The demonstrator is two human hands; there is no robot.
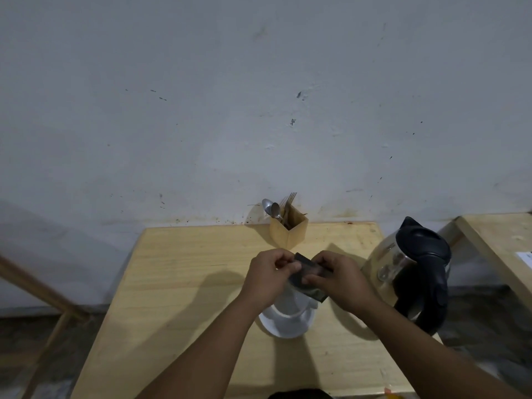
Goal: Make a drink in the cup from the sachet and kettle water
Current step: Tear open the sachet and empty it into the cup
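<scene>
My left hand (269,279) and my right hand (339,279) both grip a dark sachet (308,276), held between them above the table. Directly beneath the sachet stands a white cup (290,305) on a white saucer (283,325); my hands and the sachet hide most of the cup's rim. A glass kettle (408,272) with a black lid and black handle stands to the right of my right hand, near the table's right edge.
A wooden holder (289,231) with spoons and forks stands at the back of the light wooden table (178,283), against the white wall. Another wooden surface (498,243) lies to the right, a wooden frame (43,298) to the left.
</scene>
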